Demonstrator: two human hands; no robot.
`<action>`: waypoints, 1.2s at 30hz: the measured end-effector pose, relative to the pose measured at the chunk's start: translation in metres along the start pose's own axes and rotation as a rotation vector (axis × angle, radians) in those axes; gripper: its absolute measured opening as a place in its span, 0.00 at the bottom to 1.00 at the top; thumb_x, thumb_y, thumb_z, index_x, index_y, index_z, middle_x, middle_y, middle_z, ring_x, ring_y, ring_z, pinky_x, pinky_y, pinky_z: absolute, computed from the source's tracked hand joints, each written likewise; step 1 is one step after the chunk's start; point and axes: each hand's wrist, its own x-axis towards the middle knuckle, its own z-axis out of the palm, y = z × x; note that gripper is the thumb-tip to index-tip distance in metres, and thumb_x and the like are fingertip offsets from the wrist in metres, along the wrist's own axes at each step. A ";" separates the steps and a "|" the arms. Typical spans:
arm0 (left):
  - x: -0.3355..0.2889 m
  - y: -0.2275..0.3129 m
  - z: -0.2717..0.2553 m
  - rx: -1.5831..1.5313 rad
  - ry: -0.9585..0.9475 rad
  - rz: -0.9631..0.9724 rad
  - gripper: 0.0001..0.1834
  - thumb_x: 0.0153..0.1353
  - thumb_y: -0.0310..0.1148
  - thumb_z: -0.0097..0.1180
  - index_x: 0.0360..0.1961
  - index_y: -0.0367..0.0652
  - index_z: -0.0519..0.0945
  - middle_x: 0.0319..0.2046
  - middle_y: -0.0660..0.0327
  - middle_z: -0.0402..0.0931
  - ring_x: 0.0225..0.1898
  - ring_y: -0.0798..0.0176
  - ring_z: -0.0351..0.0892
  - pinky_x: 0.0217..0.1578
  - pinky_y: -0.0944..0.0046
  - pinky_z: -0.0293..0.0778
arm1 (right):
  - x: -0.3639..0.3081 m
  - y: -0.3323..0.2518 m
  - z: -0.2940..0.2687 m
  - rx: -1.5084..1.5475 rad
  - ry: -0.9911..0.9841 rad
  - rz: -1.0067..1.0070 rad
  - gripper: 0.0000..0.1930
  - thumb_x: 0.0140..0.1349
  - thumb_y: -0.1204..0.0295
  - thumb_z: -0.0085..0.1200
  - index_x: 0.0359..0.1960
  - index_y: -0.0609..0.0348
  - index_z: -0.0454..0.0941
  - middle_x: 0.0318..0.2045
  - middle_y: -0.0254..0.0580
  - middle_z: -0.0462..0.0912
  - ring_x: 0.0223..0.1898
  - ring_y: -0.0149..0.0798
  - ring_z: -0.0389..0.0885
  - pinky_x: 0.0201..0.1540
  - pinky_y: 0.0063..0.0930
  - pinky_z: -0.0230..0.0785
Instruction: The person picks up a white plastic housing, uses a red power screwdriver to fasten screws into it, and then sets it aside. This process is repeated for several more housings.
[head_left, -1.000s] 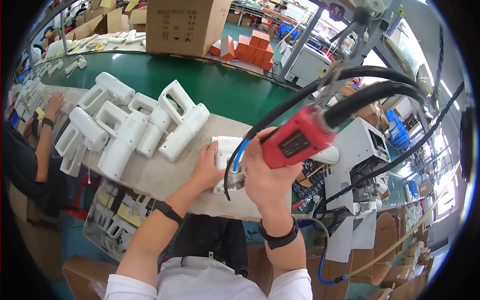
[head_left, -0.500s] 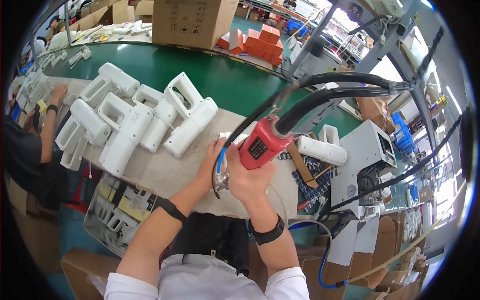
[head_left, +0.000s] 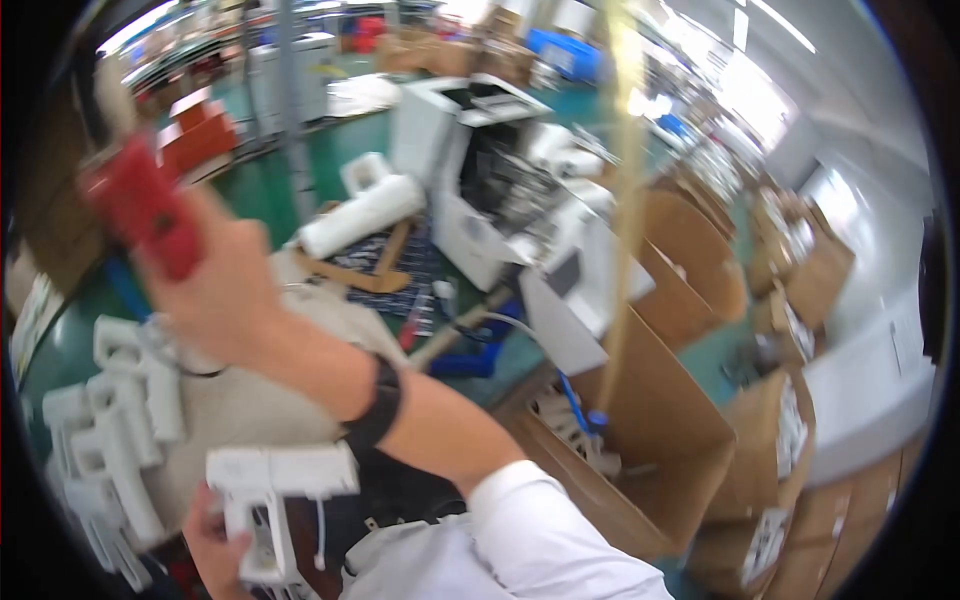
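My right hand (head_left: pixel 225 285) grips a red-bodied power tool (head_left: pixel 150 205), raised at the upper left and smeared by motion. Down by my lap, my left hand (head_left: pixel 212 545) has its fingers around the handle of a white pistol-shaped plastic housing (head_left: pixel 280 470). A short white cord (head_left: pixel 320 530) dangles from its barrel. The tool and this housing are well apart. Several similar white housings (head_left: pixel 120 420) lie in a group on the worktable (head_left: pixel 230 395) at the left.
A lone white housing (head_left: pixel 365 215) lies beyond the table near brown strips (head_left: pixel 390 260). Beside it stands an opened white machine (head_left: pixel 450 210). A large open cardboard box (head_left: pixel 650 450) with white parts is at my right, and a yellowish hose (head_left: pixel 625 200) hangs in front.
My view has swung right. The hands, together on the work earlier, are now apart: the right has lifted the red tool up and left, the left has brought the white housing toward my lap.
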 end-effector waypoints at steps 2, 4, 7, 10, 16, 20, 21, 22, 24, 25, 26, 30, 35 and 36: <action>0.002 -0.002 0.035 0.275 -0.316 0.053 0.35 0.59 0.39 0.65 0.65 0.38 0.68 0.53 0.50 0.77 0.49 0.53 0.80 0.49 0.57 0.76 | -0.002 0.002 0.000 0.002 0.004 0.012 0.18 0.51 0.75 0.59 0.44 0.63 0.70 0.27 0.61 0.80 0.35 0.65 0.79 0.35 0.48 0.72; 0.014 0.006 0.123 0.075 -0.490 -0.109 0.37 0.37 0.19 0.64 0.56 0.30 0.74 0.56 0.52 0.75 0.45 0.59 0.82 0.45 0.62 0.78 | -0.011 0.002 -0.014 -0.031 -0.009 0.061 0.18 0.51 0.76 0.59 0.43 0.64 0.69 0.27 0.63 0.80 0.35 0.66 0.78 0.37 0.51 0.71; 0.037 -0.001 0.240 0.242 -0.882 0.073 0.33 0.41 0.21 0.68 0.53 0.34 0.76 0.58 0.55 0.74 0.47 0.57 0.81 0.49 0.60 0.76 | -0.020 -0.006 -0.022 -0.048 -0.034 0.137 0.16 0.51 0.76 0.58 0.41 0.64 0.69 0.28 0.63 0.79 0.35 0.67 0.77 0.39 0.53 0.70; 0.045 -0.001 0.324 0.167 -1.074 0.195 0.30 0.56 0.27 0.66 0.61 0.39 0.71 0.55 0.53 0.76 0.50 0.55 0.80 0.52 0.59 0.74 | -0.023 -0.018 -0.015 -0.030 -0.099 0.163 0.14 0.52 0.77 0.58 0.38 0.65 0.67 0.27 0.63 0.79 0.35 0.67 0.77 0.39 0.54 0.69; 0.045 -0.028 0.447 -0.003 -1.097 -0.211 0.34 0.54 0.36 0.70 0.61 0.44 0.72 0.47 0.54 0.80 0.45 0.63 0.81 0.45 0.62 0.75 | -0.028 -0.018 -0.032 -0.055 -0.102 0.218 0.15 0.52 0.75 0.59 0.39 0.63 0.69 0.28 0.63 0.80 0.35 0.67 0.78 0.38 0.52 0.70; 0.070 -0.023 0.352 0.017 -0.903 0.187 0.28 0.56 0.38 0.67 0.57 0.39 0.75 0.51 0.49 0.75 0.38 0.59 0.83 0.40 0.60 0.78 | -0.018 -0.033 -0.023 0.012 -0.105 0.252 0.16 0.53 0.72 0.61 0.42 0.62 0.74 0.26 0.61 0.80 0.33 0.64 0.80 0.35 0.44 0.73; 0.069 -0.023 0.342 -0.049 -0.879 0.579 0.26 0.57 0.39 0.65 0.54 0.38 0.76 0.43 0.52 0.80 0.35 0.56 0.83 0.38 0.59 0.78 | -0.019 -0.031 -0.045 -0.081 -0.077 0.252 0.13 0.54 0.72 0.60 0.39 0.61 0.72 0.27 0.63 0.80 0.35 0.67 0.79 0.34 0.50 0.71; 0.071 -0.018 0.310 -0.034 -0.783 0.971 0.24 0.59 0.40 0.64 0.51 0.36 0.77 0.34 0.54 0.84 0.32 0.54 0.84 0.36 0.57 0.78 | -0.019 -0.024 -0.043 -0.099 0.011 0.140 0.14 0.55 0.68 0.63 0.39 0.61 0.77 0.22 0.48 0.81 0.25 0.42 0.81 0.31 0.37 0.71; 0.070 0.038 0.231 0.455 -0.964 0.101 0.18 0.58 0.42 0.62 0.41 0.38 0.83 0.28 0.54 0.83 0.29 0.56 0.84 0.35 0.62 0.79 | -0.017 -0.031 -0.062 -0.077 -0.061 0.302 0.11 0.57 0.67 0.65 0.35 0.60 0.79 0.22 0.30 0.78 0.24 0.25 0.72 0.30 0.25 0.68; 0.069 0.054 0.191 0.447 -0.749 0.074 0.18 0.58 0.43 0.63 0.43 0.41 0.83 0.29 0.54 0.84 0.30 0.57 0.84 0.36 0.61 0.79 | -0.018 -0.026 -0.056 -0.066 -0.008 0.205 0.09 0.59 0.70 0.65 0.33 0.61 0.78 0.21 0.27 0.77 0.24 0.22 0.70 0.30 0.24 0.66; 0.071 0.059 0.159 0.513 -0.516 0.151 0.17 0.57 0.41 0.64 0.43 0.41 0.83 0.32 0.53 0.83 0.33 0.56 0.84 0.38 0.60 0.78 | -0.019 -0.024 -0.054 -0.031 0.048 0.212 0.07 0.59 0.73 0.64 0.32 0.60 0.78 0.20 0.27 0.76 0.23 0.22 0.70 0.27 0.21 0.64; 0.101 0.036 0.030 1.005 0.524 0.539 0.33 0.45 0.37 0.72 0.54 0.40 0.75 0.49 0.50 0.75 0.51 0.47 0.75 0.52 0.53 0.72 | -0.026 -0.018 -0.032 0.084 0.029 0.267 0.05 0.60 0.77 0.61 0.33 0.62 0.76 0.21 0.32 0.76 0.18 0.23 0.70 0.21 0.17 0.59; 0.133 -0.009 -0.015 1.258 0.559 0.135 0.39 0.45 0.36 0.70 0.59 0.39 0.70 0.55 0.42 0.66 0.56 0.39 0.68 0.55 0.49 0.69 | -0.032 -0.019 -0.022 0.151 -0.037 0.303 0.06 0.60 0.78 0.60 0.35 0.63 0.75 0.20 0.33 0.75 0.17 0.25 0.70 0.19 0.17 0.57; 0.138 -0.022 -0.016 1.278 0.517 0.167 0.39 0.45 0.36 0.70 0.60 0.39 0.70 0.56 0.41 0.64 0.56 0.38 0.67 0.56 0.48 0.69 | -0.032 -0.019 -0.022 0.147 -0.043 0.299 0.06 0.60 0.78 0.60 0.35 0.63 0.75 0.20 0.33 0.75 0.17 0.25 0.70 0.19 0.17 0.57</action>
